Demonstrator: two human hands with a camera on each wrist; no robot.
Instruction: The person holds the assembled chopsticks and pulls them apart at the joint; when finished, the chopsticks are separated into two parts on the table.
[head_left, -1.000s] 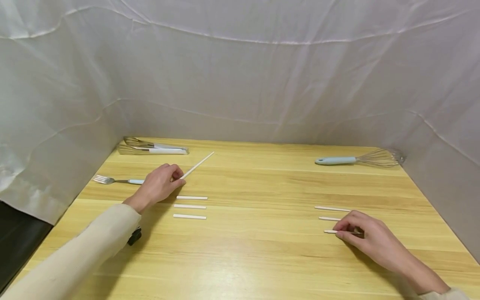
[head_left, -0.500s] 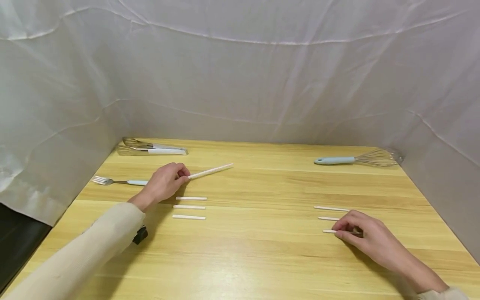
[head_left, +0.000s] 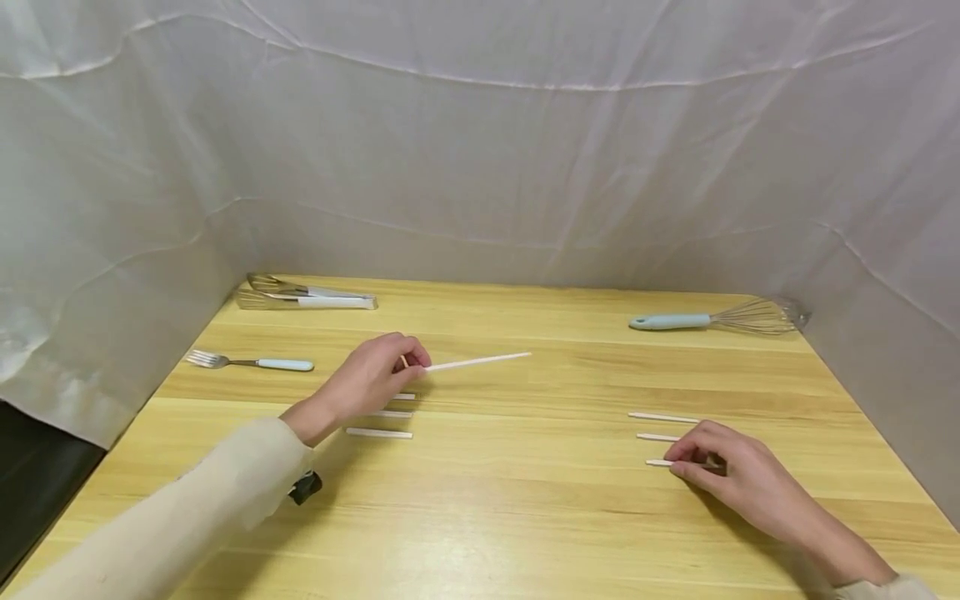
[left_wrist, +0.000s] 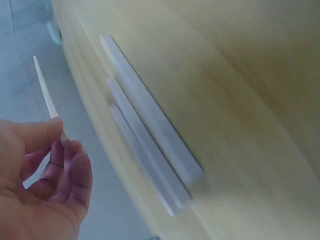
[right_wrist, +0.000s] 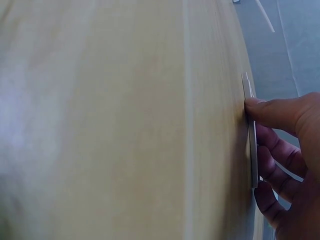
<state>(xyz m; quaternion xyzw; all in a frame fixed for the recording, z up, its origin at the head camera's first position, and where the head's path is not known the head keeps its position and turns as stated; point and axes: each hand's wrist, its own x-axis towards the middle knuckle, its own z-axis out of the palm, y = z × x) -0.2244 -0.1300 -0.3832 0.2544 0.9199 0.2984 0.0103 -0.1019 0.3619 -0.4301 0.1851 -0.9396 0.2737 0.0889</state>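
Note:
My left hand pinches a slim white chopstick by one end, thumb against fingers, raised over the table. In the left wrist view the chopstick tapers toward its far tip. Below that hand lie three short white sticks, two partly covered by it in the head view. On the right, my right hand pinches a white stick with a narrowed end, low at the table surface. Its middle is behind the fingers in the head view. Two similar white sticks lie just beyond.
A fork with a pale blue handle lies left of my left hand. Tongs rest at the back left and a whisk at the back right. Grey-white cloth walls the wooden table on three sides.
My left hand has moved right and slightly toward me with the chopstick, which has swung from steeply slanted to nearly level across the view. The fork handle is uncovered. My right hand stays put.

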